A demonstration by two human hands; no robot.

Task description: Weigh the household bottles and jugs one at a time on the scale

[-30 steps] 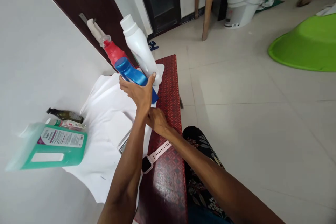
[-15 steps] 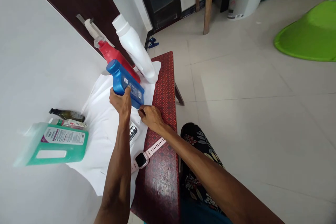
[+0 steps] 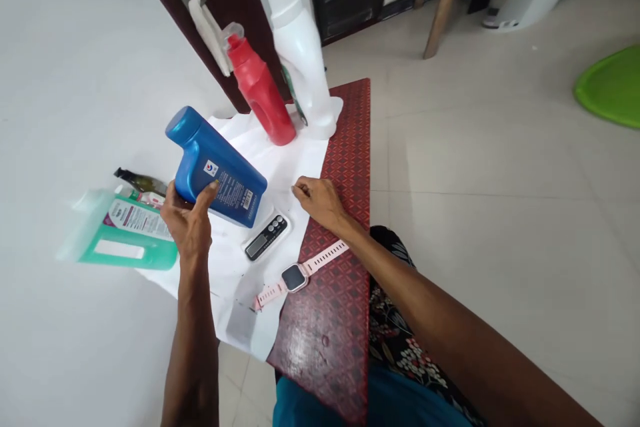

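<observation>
My left hand [image 3: 187,217] grips a blue plastic bottle [image 3: 227,177] by its lower side, thumb across the printed label. The bottle tilts, with its cap toward the upper left, and appears raised above the white cloth or paper. Close to its base lies a small digital scale [image 3: 267,237] with a dark display and round buttons. My right hand [image 3: 317,200] rests loosely closed at the edge of the white sheet [image 3: 300,163], apart from the bottle; nothing shows in its fingers. Below it, a pink-strapped smartwatch [image 3: 294,277] lies across the sheet and the red table.
A red bottle [image 3: 263,93] and a tall white bottle [image 3: 305,67] stand at the table's far end. On the left are a green liquid jug [image 3: 130,237] and a dark bottle [image 3: 140,181] by the wall. The red patterned table [image 3: 320,340] is narrow.
My left hand has moved the blue bottle left, away from the red bottle and my right hand. The scale now shows more fully. My right hand no longer touches the bottle's base. The view has shifted.
</observation>
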